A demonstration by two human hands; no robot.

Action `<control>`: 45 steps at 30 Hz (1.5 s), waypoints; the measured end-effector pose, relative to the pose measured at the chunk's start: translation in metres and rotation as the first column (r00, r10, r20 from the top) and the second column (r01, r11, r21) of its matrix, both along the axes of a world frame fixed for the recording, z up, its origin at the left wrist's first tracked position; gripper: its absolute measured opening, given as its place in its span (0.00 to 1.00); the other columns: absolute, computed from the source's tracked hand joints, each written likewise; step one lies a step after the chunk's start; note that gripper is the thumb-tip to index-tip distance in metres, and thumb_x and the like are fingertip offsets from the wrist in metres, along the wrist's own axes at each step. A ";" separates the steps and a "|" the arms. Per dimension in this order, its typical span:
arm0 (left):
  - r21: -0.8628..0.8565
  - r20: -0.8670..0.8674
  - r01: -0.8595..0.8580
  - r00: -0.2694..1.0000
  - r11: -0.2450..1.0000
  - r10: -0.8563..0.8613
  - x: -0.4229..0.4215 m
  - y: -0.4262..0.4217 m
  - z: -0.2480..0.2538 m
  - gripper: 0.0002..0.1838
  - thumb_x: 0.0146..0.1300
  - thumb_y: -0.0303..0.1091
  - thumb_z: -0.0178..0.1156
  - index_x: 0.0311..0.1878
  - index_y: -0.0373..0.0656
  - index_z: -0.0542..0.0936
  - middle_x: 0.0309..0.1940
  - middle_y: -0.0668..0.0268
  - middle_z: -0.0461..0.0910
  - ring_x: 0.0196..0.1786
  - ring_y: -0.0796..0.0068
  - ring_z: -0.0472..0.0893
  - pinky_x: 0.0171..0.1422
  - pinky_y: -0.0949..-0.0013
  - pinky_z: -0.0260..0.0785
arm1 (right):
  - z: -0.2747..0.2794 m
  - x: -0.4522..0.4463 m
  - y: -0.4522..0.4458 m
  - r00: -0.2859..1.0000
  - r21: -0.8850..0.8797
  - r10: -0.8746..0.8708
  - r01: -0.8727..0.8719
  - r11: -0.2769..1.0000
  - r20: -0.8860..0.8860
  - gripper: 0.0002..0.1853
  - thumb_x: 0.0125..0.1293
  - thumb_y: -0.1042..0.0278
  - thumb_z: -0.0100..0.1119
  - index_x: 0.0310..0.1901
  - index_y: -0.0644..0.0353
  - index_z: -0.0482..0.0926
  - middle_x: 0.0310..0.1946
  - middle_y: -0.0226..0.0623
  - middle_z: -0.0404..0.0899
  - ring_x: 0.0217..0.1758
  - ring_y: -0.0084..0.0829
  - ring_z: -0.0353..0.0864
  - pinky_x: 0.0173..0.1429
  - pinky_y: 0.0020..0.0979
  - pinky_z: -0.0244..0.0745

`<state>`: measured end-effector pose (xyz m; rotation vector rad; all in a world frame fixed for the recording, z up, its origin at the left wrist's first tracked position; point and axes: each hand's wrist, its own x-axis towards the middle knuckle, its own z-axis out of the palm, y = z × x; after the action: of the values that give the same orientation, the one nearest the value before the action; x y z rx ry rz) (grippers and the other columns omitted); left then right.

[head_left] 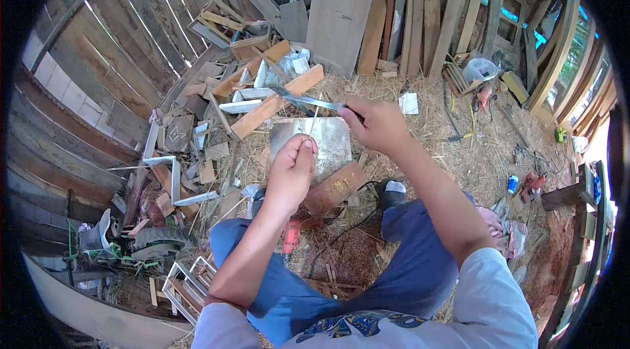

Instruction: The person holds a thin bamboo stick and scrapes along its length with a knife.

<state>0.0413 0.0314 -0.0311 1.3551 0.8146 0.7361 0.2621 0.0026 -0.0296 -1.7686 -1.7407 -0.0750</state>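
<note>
My right hand (375,124) is closed around the dark handle of a long-bladed knife (308,99), whose blade points to the left. In my closed left hand (294,164) is a thin pale stick (316,116), which stands up out of the fist. The blade lies across the upper part of the stick; whether the two touch I cannot tell. Below both hands is a square metal-looking plate (333,141) on the ground. A short wooden block (336,186) sits against its near edge, between my feet.
Wood offcuts and a long plank (279,102) pile up at the left. Tall boards (341,14) lean on the back wall. A red power drill (291,239) lies between my legs. Straw and shavings cover the floor, with a blue can (512,184) at the right.
</note>
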 end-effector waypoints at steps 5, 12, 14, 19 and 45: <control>0.104 -0.046 0.010 0.999 0.994 -0.005 0.002 0.000 0.001 0.11 0.80 0.32 0.48 0.38 0.43 0.74 0.21 0.79 0.61 0.24 0.90 0.59 0.28 0.75 0.51 | -0.003 -0.007 -0.003 0.981 0.009 0.188 -0.188 0.982 0.042 0.14 0.72 0.49 0.57 0.34 0.49 0.77 0.20 0.40 0.79 0.24 0.50 0.82 0.27 0.47 0.75; 0.072 0.004 0.030 1.000 0.997 -0.030 -0.001 0.009 -0.014 0.11 0.82 0.36 0.48 0.40 0.45 0.74 0.18 0.82 0.58 0.18 0.91 0.55 0.21 0.77 0.43 | -0.005 -0.010 0.004 0.996 -0.029 0.082 -0.082 0.996 0.031 0.16 0.72 0.47 0.56 0.33 0.50 0.78 0.20 0.41 0.79 0.25 0.49 0.83 0.29 0.49 0.76; 0.067 -0.013 0.043 0.999 0.997 -0.043 -0.003 0.002 -0.011 0.11 0.82 0.36 0.48 0.40 0.46 0.74 0.18 0.82 0.58 0.18 0.91 0.55 0.20 0.77 0.43 | -0.011 0.018 0.012 1.000 -0.008 -0.025 0.025 1.000 -0.016 0.16 0.73 0.47 0.55 0.34 0.49 0.79 0.21 0.40 0.81 0.26 0.49 0.84 0.30 0.49 0.77; -0.012 0.008 0.051 0.999 0.999 -0.051 -0.005 -0.006 0.013 0.13 0.82 0.35 0.46 0.38 0.45 0.74 0.20 0.80 0.60 0.22 0.90 0.57 0.25 0.76 0.48 | -0.025 -0.014 -0.006 0.992 -0.216 0.101 -0.082 0.973 0.077 0.18 0.74 0.46 0.52 0.38 0.52 0.81 0.24 0.42 0.83 0.31 0.52 0.85 0.36 0.50 0.79; -0.088 -0.037 0.006 0.999 0.996 -0.010 -0.011 0.017 -0.006 0.12 0.81 0.37 0.48 0.44 0.42 0.78 0.18 0.82 0.60 0.16 0.91 0.54 0.19 0.78 0.44 | -0.011 -0.032 -0.001 0.992 -0.139 0.121 -0.122 0.983 -0.020 0.16 0.73 0.50 0.55 0.35 0.53 0.77 0.21 0.42 0.79 0.27 0.51 0.82 0.31 0.50 0.75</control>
<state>0.0303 0.0483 -0.0371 1.2956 0.8610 0.6628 0.2300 0.0016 -0.0403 -1.7518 -1.8816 0.1117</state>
